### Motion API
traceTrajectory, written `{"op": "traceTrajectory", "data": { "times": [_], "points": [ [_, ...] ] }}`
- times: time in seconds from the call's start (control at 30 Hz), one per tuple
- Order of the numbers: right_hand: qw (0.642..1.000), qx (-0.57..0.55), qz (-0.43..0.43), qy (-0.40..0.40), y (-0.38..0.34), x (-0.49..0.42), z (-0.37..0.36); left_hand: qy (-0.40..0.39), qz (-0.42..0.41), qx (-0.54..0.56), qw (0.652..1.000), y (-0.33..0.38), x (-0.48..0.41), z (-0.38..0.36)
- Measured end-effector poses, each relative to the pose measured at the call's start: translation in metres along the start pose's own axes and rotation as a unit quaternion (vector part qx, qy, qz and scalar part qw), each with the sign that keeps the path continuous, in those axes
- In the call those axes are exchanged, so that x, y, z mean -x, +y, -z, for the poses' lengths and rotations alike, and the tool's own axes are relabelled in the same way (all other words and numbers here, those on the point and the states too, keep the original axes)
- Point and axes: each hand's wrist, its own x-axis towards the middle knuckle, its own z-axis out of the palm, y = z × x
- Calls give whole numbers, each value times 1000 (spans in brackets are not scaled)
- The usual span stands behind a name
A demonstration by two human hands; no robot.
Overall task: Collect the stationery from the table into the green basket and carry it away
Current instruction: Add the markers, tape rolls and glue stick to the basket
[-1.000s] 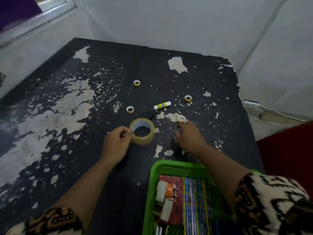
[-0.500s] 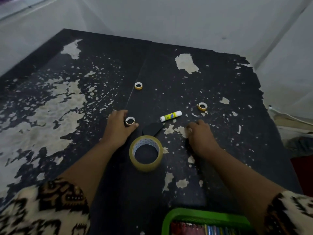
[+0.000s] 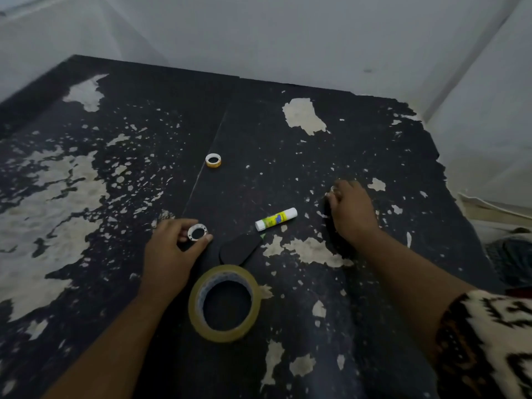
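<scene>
My left hand (image 3: pixel 169 254) pinches a small white tape ring (image 3: pixel 197 232) between thumb and fingers, just above the black table (image 3: pixel 288 168). My right hand (image 3: pixel 349 211) lies knuckles-up further right, its fingers curled over another small tape ring (image 3: pixel 332 189) that barely shows at the fingertips. A large roll of clear packing tape (image 3: pixel 224 302) lies flat between my forearms. A white glue stick (image 3: pixel 276 219) with a yellow-green label lies between my hands. A third small tape ring (image 3: pixel 213 160) sits further back. The green basket is out of view.
A flat black oval piece (image 3: pixel 239 249) lies beside the big roll. The table's black coating is peeled in many pale patches. White walls close in behind and to the right, and the table's right edge (image 3: pixel 449 180) is ragged.
The view tilted up, so the green basket dropped out of frame. My right hand moved back and right onto the small ring there. My left hand has lifted its small ring between its fingers.
</scene>
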Motion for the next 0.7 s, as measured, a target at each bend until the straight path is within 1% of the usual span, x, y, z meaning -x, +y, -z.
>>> {"op": "traceTrajectory", "data": {
  "times": [0.13, 0.2, 0.23, 0.3, 0.37, 0.43, 0.53, 0.63, 0.7],
  "points": [
    [997, -25, 61, 37, -8, 21, -21, 34, 44, 64, 996, 11, -5, 3],
    [995, -47, 73, 51, -10, 30, -28, 34, 54, 98, 993, 22, -18, 0],
    [994, -59, 74, 56, -10, 32, -30, 28, 45, 98, 994, 26, -28, -2],
    [993, -72, 76, 60, -7, 32, -32, 15, -3, 53, 998, 29, -57, -10],
    [993, -77, 74, 57, -6, 31, -33, 21, -38, 15, 999, 29, -90, -19],
    [993, -79, 71, 58, -6, 30, -34, 24, -42, 0, 999, 30, -120, -29],
    [992, -80, 75, 62, -6, 31, -33, 5, -40, -49, 998, 26, -151, -39],
    [991, -78, 80, 69, -5, 30, -32, -34, -63, -86, 994, 20, -164, -45],
    [991, -76, 79, 71, -6, 31, -32, -65, -58, -97, 991, 20, -167, -45]
  ]
}}
